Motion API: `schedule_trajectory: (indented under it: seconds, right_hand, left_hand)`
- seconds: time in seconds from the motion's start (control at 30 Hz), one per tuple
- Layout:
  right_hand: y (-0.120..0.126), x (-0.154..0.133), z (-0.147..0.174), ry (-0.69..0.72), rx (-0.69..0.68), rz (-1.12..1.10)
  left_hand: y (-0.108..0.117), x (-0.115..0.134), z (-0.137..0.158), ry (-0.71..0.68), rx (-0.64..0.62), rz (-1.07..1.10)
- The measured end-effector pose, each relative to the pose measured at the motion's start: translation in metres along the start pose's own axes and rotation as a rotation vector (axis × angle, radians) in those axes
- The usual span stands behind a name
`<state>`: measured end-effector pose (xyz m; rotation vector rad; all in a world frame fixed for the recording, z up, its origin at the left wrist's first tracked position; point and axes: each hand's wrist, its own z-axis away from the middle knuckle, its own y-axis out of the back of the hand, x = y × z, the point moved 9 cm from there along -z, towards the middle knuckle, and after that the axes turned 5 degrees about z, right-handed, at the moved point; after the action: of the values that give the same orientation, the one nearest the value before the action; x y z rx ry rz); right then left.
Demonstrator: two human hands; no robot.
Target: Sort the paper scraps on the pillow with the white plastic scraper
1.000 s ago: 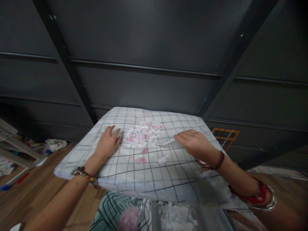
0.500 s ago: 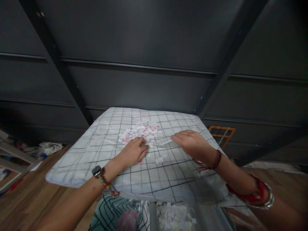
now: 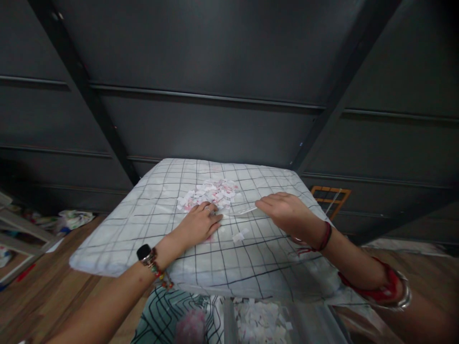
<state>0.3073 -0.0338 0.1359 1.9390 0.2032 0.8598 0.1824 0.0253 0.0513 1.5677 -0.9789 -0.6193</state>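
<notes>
Pinching the right end of a thin, white, paper-like strip (image 3: 244,210), the right hand (image 3: 285,212) is right of centre over a white, black-gridded, cloth-covered tabletop (image 3: 150,205). The left hand (image 3: 201,223) touches a heap of white-and-pink paper scraps (image 3: 211,191) toward the far edge; whether it grips the strip's other end, I can't tell. The strip, near mid-tabletop, looks light, bendy, easily torn: best held by both ends.
</notes>
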Motion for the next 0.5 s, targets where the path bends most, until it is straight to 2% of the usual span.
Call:
schedule_trajectory:
  seconds: [0.23,0.33,0.5]
  right_hand:
    - [0.0,-0.001,-0.004,-0.013,-0.042,0.01]
    - [0.011,-0.001,-0.001,0.004,-0.021,0.013]
    - [0.032,0.002,0.003,-0.016,0.068,0.018]
  left_hand:
    - [0.005,0.001,0.009,-0.008,-0.022,-0.029]
    - [0.005,0.0,0.011,0.006,-0.027,0.019]
    - [0.011,0.002,0.005,-0.003,0.053,0.176]
